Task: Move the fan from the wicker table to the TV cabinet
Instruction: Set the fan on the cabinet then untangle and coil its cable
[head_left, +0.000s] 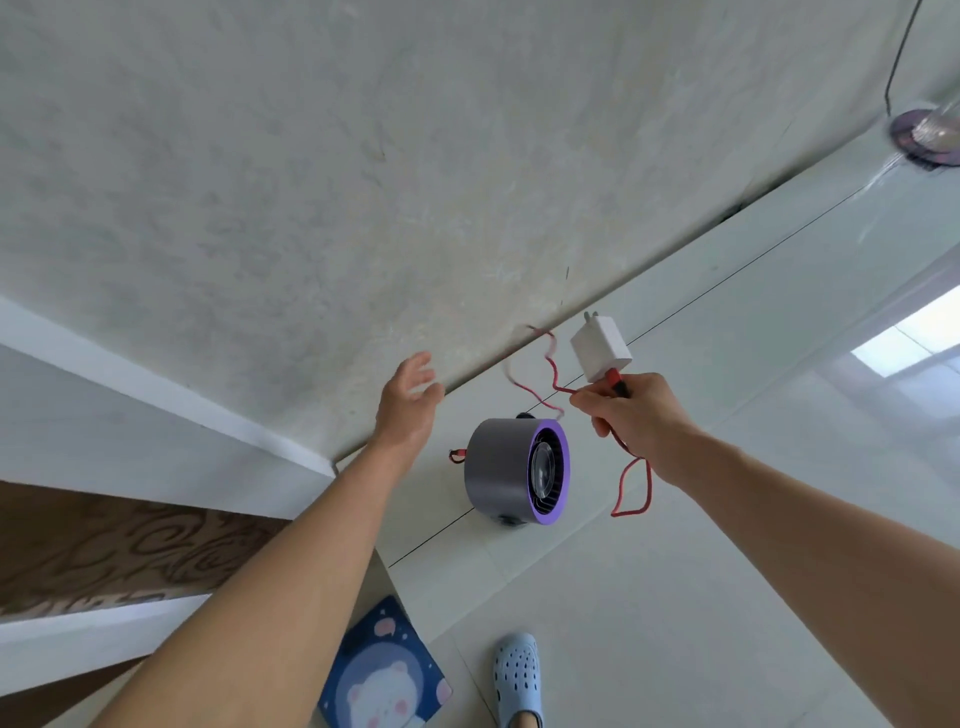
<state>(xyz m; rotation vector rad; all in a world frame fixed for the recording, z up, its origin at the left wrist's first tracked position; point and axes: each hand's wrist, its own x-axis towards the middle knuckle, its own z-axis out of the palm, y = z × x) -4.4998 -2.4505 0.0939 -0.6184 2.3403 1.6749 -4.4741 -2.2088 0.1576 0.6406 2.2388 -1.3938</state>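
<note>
A small round fan (511, 470), grey with a purple rim, stands on the glossy white top of the TV cabinet (727, 364), close to the marble-patterned wall. Its grille faces right. A red cord (631, 488) runs from the fan and loops on both sides of my right hand (636, 415), which is shut on the cord just below a white plug adapter (600, 348), held up above the fan. My left hand (410, 402) hovers left of the fan, fingers apart, holding nothing, near the wall.
The cabinet's front edge runs diagonally below the fan. On the floor below are a blue cartoon cushion (382, 675) and my foot in a light blue clog (517, 678). A purple round object (924, 137) with a dark wire sits at the far right. White shelving stands at the left.
</note>
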